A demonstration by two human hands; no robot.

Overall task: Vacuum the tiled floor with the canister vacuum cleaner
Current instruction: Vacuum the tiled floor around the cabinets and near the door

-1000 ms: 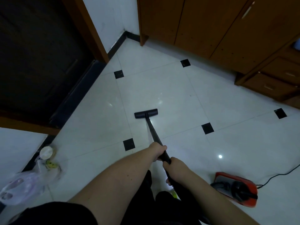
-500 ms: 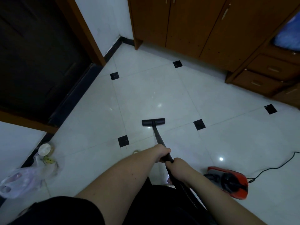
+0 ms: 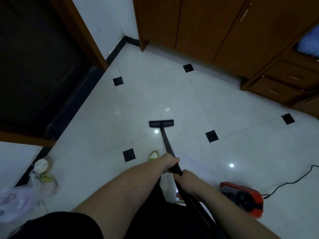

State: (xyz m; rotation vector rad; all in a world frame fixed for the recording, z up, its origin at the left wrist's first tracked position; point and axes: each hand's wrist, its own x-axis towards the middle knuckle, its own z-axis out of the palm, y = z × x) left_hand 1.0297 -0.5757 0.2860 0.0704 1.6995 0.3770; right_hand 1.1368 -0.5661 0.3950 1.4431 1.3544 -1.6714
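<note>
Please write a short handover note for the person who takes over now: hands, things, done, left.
Left hand and right hand both grip the black vacuum wand.
Flat black floor nozzle rests on the white tiled floor, mid-room.
Red canister vacuum cleaner sits at the right, black power cord trailing.
Done: cannot tell which tiles.
Left: continue strokes.

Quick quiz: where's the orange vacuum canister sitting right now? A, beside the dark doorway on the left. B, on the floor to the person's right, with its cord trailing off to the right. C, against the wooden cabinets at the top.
B: the orange canister sits on the white tiled floor at lower right, its black cord running off toward the right edge.
</note>
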